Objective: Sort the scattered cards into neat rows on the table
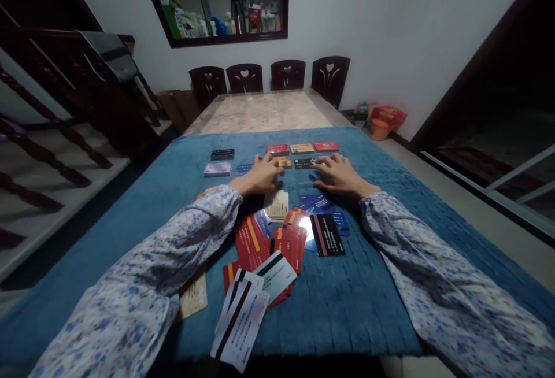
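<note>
My left hand (pixel 262 174) reaches over the blue cloth with its fingers apart and slightly bent, beside a gold card stack (pixel 284 162). It partly covers a blue card stack (pixel 243 169). My right hand (pixel 339 175) has its fingers spread, their tips at the right end of a black card stack (pixel 305 163). I see nothing gripped in either hand. Between and below my wrists lie loose cards: cream cards (pixel 276 205), dark blue cards (pixel 315 203), a striped black card (pixel 328 234), red cards (pixel 250 242) and overlapping silver cards (pixel 241 323).
Farther back stand a red stack (pixel 277 149), a yellow stack (pixel 302 148) and another red stack (pixel 326 147). To the left are a black stack (pixel 222 154) and a lilac stack (pixel 217 169). A cream card (pixel 194 297) lies by my left sleeve. Chairs (pixel 288 76) line the table's far end.
</note>
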A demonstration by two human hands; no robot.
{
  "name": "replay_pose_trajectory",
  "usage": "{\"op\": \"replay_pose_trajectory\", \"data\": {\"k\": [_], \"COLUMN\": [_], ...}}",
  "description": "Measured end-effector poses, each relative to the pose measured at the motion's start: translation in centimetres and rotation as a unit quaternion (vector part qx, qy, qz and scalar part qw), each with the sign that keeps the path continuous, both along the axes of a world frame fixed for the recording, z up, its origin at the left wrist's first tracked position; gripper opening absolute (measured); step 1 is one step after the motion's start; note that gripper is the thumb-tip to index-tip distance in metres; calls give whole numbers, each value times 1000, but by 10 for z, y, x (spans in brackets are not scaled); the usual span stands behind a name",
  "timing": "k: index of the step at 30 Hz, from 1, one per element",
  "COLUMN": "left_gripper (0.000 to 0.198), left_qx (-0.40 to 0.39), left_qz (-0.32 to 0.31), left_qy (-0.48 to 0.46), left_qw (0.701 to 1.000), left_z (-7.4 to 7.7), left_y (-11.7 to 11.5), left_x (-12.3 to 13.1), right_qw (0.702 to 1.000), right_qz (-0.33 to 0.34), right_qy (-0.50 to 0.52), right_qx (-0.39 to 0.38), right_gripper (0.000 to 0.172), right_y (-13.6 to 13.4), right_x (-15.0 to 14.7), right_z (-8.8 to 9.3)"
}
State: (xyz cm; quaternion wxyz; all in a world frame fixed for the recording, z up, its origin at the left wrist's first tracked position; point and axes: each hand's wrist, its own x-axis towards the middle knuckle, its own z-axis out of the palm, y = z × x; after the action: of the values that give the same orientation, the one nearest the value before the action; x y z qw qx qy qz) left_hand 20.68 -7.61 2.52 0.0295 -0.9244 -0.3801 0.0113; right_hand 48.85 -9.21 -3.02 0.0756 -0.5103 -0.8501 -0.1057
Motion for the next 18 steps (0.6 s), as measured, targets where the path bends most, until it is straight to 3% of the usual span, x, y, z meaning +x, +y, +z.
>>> {"op": "replay_pose_trajectory", "data": {"k": [12,18], "left_gripper": [27,27], "left_qx": [27,26], "left_qz": [4,14], "left_qy": [-43,-67], "left_qw": [999,997], "left_z": [9,-1], "left_y": [-40,-60], "left_x": [-73,-107], "right_qw": [993,979], "right_qz": [118,200], "right_qy": [10,28], "right_qx": [17,17], "right_gripper": [47,45], "right_y": [-30,-49], "right_x": [-60,-97], "right_z": [21,22]}}
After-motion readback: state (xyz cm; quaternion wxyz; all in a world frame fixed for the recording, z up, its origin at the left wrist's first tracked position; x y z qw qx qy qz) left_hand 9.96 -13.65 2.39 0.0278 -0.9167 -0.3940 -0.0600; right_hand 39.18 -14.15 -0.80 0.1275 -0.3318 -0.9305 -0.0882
